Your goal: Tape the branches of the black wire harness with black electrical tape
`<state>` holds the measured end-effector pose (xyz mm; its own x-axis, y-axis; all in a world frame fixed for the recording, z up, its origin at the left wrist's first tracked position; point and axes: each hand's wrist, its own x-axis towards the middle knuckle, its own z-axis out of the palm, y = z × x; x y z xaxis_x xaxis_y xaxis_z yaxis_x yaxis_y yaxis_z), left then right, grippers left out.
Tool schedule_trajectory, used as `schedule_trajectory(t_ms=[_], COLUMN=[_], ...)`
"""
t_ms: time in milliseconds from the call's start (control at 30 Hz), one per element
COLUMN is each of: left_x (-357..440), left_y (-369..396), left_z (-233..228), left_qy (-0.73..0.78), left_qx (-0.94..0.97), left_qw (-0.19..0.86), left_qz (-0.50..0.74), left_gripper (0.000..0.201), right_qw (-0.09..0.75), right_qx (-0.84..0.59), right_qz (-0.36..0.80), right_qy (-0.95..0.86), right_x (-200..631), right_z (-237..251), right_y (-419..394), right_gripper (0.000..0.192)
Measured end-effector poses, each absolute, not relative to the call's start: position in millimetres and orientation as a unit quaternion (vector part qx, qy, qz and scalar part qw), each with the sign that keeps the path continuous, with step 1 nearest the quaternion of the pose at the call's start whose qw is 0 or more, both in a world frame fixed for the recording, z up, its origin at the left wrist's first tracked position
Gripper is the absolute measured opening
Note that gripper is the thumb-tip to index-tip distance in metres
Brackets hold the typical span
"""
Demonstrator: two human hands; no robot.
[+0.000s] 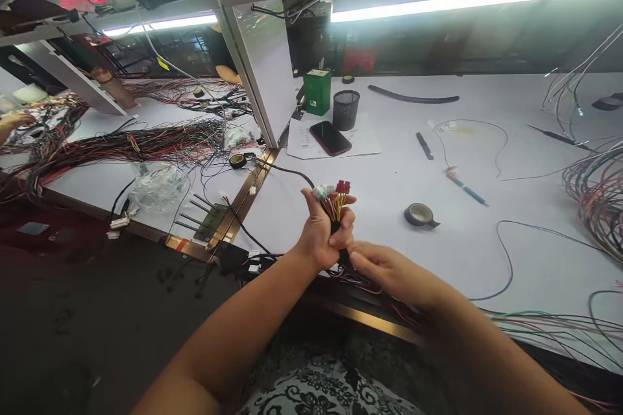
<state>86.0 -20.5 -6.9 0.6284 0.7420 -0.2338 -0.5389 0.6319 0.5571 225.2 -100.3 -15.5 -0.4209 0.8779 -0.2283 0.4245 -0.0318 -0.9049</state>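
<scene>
At the far left of the counter (399, 162) lie long wire looms (121, 146), a clear plastic bag (158, 187) and a small metal fixture with pins (207, 220). A small tape roll (237, 160) sits near the metal divider.

In the middle, the left hand (321, 233) is closed in a fist around a wire bundle (335, 207), held upright just above the front edge of the counter. White and red connectors (335, 189) stand out of the top of the fist. The right hand (384, 269) is just beside it, below, and its fingertips pinch the dark wrapped part of the bundle under the left fist.

I judge that the step in hand is the binding or tidying of the bundle below the connectors. The next move would need a steady left grip while the right fingers work around the wires.

Further right lie a phone (329, 137), a mesh cup (346, 109), a green box (317, 91), a second tape roll (419, 214), a blue pen (467, 189) and loose wires (598, 194).
</scene>
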Motion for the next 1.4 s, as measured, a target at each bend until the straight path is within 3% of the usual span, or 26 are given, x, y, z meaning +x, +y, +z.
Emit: schedule_trajectory(t_ms=[133,233,467,600,733,967,1133,1233,1400], left_x=[84.6,85.7,87.8,89.8,95.9,99.5,94.9,91.4,87.0], left_y=[-26.4,-28.9,-24.8,-22.9,-29.1,-27.0,-24.8,-23.3,-21.0], left_z=[0.8,4.1,8.7,2.3,-8.4,-15.0,-10.7,-1.0,4.8], left_qy=[0.178,0.194,0.292,0.293,0.343,0.351,0.296,0.254,0.246], left_qx=[0.242,0.249,0.205,0.174,0.243,0.276,0.227,0.208,0.227], left_qw=[0.882,0.861,0.816,0.855,0.829,0.749,0.809,0.842,0.849], left_qz=[0.364,0.398,0.455,0.391,0.369,0.490,0.454,0.429,0.408], left_gripper=[0.089,0.073,0.044,0.036,0.031,0.036,0.040,0.042,0.040], right_qw=[0.274,0.285,0.309,0.335,0.359,0.276,0.163,0.129,0.207], right_qx=[-0.397,-0.349,-0.421,-0.481,-0.452,-0.481,-0.373,-0.307,-0.320], right_qz=[0.735,0.809,0.711,0.661,0.697,0.707,0.837,0.886,0.866], right_qy=[-0.476,-0.378,-0.471,-0.469,-0.427,-0.439,-0.366,-0.322,-0.324], right_x=[232.8,227.2,222.6,218.4,210.5,222.5,236.6,236.8,230.1], right_z=[-27.5,-32.3,-26.4,-30.0,-29.8,-19.4,-27.8,-35.4,-39.3], right_y=[-97.2,-100.6,-102.7,-101.5,-103.7,-105.0,-97.7,-98.2,-108.5], right_gripper=[0.039,0.039,0.043,0.044,0.045,0.042,0.041,0.055,0.050])
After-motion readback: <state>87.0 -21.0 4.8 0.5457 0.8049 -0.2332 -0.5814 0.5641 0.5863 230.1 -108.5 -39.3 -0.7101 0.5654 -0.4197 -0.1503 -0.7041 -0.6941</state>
